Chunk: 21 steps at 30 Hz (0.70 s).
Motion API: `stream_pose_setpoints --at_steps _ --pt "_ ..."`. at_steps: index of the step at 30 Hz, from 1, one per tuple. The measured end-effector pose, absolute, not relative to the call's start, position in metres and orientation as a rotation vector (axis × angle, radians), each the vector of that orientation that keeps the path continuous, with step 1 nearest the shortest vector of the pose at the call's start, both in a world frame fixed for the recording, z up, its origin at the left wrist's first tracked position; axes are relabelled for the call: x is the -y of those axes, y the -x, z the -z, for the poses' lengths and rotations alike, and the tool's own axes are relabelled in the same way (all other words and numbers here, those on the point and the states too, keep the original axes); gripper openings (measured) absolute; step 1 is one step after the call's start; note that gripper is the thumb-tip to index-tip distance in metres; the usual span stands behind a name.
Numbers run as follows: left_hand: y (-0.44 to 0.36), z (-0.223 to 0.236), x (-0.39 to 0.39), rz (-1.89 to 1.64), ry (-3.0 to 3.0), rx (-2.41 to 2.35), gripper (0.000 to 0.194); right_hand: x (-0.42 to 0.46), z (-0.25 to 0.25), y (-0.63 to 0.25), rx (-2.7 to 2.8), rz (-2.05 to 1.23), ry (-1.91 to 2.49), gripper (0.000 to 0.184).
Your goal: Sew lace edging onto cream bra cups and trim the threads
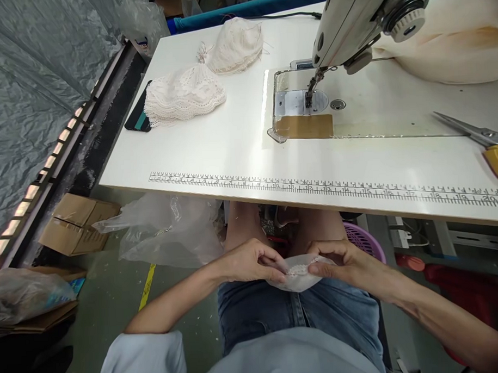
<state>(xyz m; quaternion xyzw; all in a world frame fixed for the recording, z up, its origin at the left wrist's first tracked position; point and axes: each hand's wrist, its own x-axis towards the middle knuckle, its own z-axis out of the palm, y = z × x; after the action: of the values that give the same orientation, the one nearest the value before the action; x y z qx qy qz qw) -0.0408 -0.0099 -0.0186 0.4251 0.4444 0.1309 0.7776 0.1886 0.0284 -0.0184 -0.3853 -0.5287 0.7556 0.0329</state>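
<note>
White sheer fabric piece (295,281) with a lacy strip is held just above the person's lap (273,311), in front of the desk (239,146). The left hand (254,261) pinches its left edge, fingers closed together; the right hand (341,260) grips the opposite edge between thumb and bent fingers. On the desk, a ruler scale (334,189) runs along the front, a sewing machine (349,28) stands behind it, scissors (482,135) lie at right, and two cream lace bundles (184,93) at left.
</note>
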Motion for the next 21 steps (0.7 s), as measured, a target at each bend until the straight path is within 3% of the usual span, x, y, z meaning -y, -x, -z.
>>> stream_pose_setpoints --at_steps 13,21 --pt "0.038 0.014 0.006 -0.277 -0.903 -0.967 0.028 -0.030 0.022 -0.183 1.513 -2.503 1.080 0.027" --pt "0.063 0.032 0.020 -0.280 -0.868 -0.925 0.030 -0.031 0.031 -0.185 1.357 -2.465 1.232 0.027"
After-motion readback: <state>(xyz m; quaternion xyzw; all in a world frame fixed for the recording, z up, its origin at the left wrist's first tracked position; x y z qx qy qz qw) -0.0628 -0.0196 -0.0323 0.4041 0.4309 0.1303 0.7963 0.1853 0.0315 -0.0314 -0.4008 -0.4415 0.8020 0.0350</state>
